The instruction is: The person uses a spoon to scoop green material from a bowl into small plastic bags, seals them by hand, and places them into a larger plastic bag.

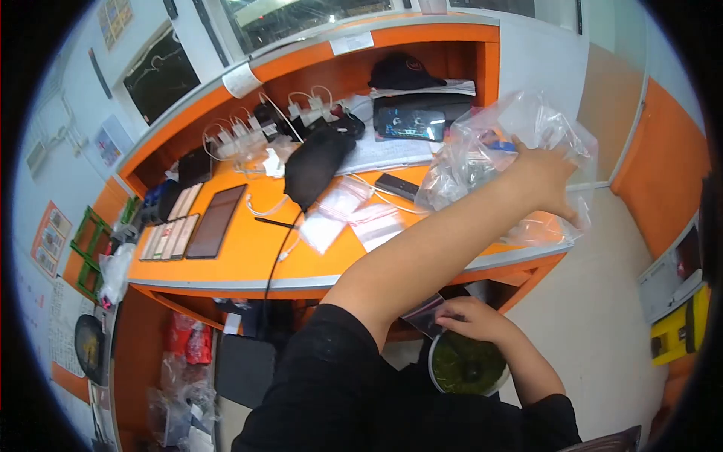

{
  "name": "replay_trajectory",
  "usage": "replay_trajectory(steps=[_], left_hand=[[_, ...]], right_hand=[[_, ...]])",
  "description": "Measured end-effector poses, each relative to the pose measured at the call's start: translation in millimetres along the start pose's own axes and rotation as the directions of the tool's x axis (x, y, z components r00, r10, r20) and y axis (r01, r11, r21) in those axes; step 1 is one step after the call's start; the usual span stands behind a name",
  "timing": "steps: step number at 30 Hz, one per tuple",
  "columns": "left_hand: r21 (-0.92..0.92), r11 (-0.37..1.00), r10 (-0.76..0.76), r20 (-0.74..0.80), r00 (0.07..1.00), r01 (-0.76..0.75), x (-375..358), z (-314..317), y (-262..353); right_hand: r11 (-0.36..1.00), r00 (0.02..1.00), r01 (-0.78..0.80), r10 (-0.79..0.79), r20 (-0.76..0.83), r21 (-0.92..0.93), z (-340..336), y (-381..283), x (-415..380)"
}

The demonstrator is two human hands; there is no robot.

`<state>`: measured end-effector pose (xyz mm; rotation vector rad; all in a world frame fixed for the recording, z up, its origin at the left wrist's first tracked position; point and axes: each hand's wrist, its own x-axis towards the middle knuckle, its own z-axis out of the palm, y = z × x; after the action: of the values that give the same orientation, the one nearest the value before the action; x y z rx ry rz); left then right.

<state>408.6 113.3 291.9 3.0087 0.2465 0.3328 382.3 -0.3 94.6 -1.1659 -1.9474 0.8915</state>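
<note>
My left hand reaches across the desk to a large clear plastic bag at its right end. Its thumb is stretched away from the fingers, which partly hide among the plastic. Small packets and something blue show inside the bag. Below the desk's front edge, my right hand pinches a small clear plastic bag that looks dark in front of the shadow; its contents cannot be made out. Under that hand stands a round bin with a pale rim and greenish inside.
On the orange desk lie several phones, a tablet, small packets, a black pouch and a black remote-like device. Chargers, a lit phone and a black cap sit at the back.
</note>
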Motion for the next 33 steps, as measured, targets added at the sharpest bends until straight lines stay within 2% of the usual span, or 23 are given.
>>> replay_trajectory(steps=[1, 3, 5, 8, 10, 11, 13, 14, 16, 20, 22, 23, 25, 26, 27, 28, 29, 30, 31, 32, 33], left_hand=[[-0.022, 1.000, 0.008, -0.007, 1.000, -0.008, -1, 5, -3], [0.175, 0.970, -0.208, 0.221, 0.953, 0.171, -5, 25, -21], [0.264, 0.931, -0.319, 0.246, 0.915, 0.253, -13, 49, -47], [0.251, 0.941, -0.304, 0.322, 0.897, 0.229, -31, 58, -72], [0.029, 0.984, -0.174, 0.368, 0.913, 0.176, -30, 74, -95], [0.027, 0.986, -0.165, 0.372, 0.913, 0.167, -33, 78, -94], [0.195, 0.953, -0.236, 0.001, 0.972, 0.232, -54, 55, -63], [0.194, 0.954, -0.233, 0.001, 0.972, 0.229, -58, 45, -56], [0.413, 0.895, -0.193, 0.013, 0.981, 0.171, -65, 24, -41], [0.445, 0.885, -0.115, -0.075, 0.991, 0.136, -90, -14, -16], [0.561, 0.767, -0.319, -0.086, 0.944, 0.311, -103, -23, -23], [0.556, 0.776, -0.307, -0.082, 0.948, 0.299, -109, -27, -29], [0.390, 0.840, -0.432, 0.061, 0.900, 0.377, -118, -33, -42], [0.385, 0.847, -0.423, 0.069, 0.904, 0.367, -121, -30, -47], [0.576, 0.783, -0.193, -0.136, 0.972, 0.236, -124, -23, -53], [0.748, 0.644, 0.090, -0.277, 0.957, 0.157, -125, -15, -57], [0.744, 0.651, 0.091, -0.274, 0.957, 0.151, -119, -7, -60], [0.552, 0.822, -0.086, -0.120, 0.989, 0.138, -108, 0, -63], [0.322, 0.930, -0.212, 0.080, 0.974, 0.176, -102, 6, -65], [0.315, 0.933, -0.208, 0.082, 0.975, 0.173, -103, 12, -67], [0.264, 0.959, -0.142, 0.115, 0.983, 0.107, -105, 15, -67]], right_hand=[[0.999, 0.999, -0.029, 0.029, 0.017, 0.019, -2, -2, 0], [0.999, 1.000, -0.029, 0.029, 0.004, 0.015, -1, 2, -2], [1.000, 1.000, 0.000, 0.000, -0.003, 0.011, 0, 6, -3], [0.999, 1.000, 0.018, -0.018, -0.008, 0.030, 1, 9, -4], [0.999, 1.000, 0.023, -0.023, -0.012, 0.025, 3, 13, -4], [0.999, 0.999, 0.033, -0.033, -0.003, 0.027, 3, 14, -2], [0.999, 0.999, 0.041, -0.042, 0.006, 0.028, 2, 13, 0], [0.999, 0.999, 0.028, -0.028, 0.027, 0.027, 1, 9, 0], [1.000, 0.999, 0.011, -0.012, 0.048, 0.024, 0, 9, 4], [0.999, 0.998, 0.047, -0.047, 0.029, 0.024, 3, 13, 6], [0.998, 0.999, 0.048, -0.048, 0.011, 0.034, 2, 11, 5], [0.999, 0.999, 0.033, -0.034, 0.041, 0.026, 0, 10, 4], [1.000, 0.998, 0.007, -0.009, 0.060, 0.020, -1, 10, 2], [1.000, 0.998, 0.007, -0.008, 0.059, 0.018, -1, 10, 1], [1.000, 0.998, 0.008, -0.009, 0.058, 0.018, 0, 11, 2], [1.000, 0.999, -0.001, -0.001, 0.054, 0.022, 1, 12, 2], [1.000, 0.999, 0.017, -0.017, 0.045, 0.015, 2, 12, 3], [0.999, 0.999, 0.033, -0.034, 0.039, 0.007, 2, 13, 4], [0.999, 0.998, 0.043, -0.044, 0.038, 0.027, 3, 13, 6], [0.999, 0.999, 0.036, -0.037, 0.038, 0.028, 4, 13, 6], [0.999, 0.999, 0.046, -0.047, 0.027, 0.028, 4, 12, 7]])
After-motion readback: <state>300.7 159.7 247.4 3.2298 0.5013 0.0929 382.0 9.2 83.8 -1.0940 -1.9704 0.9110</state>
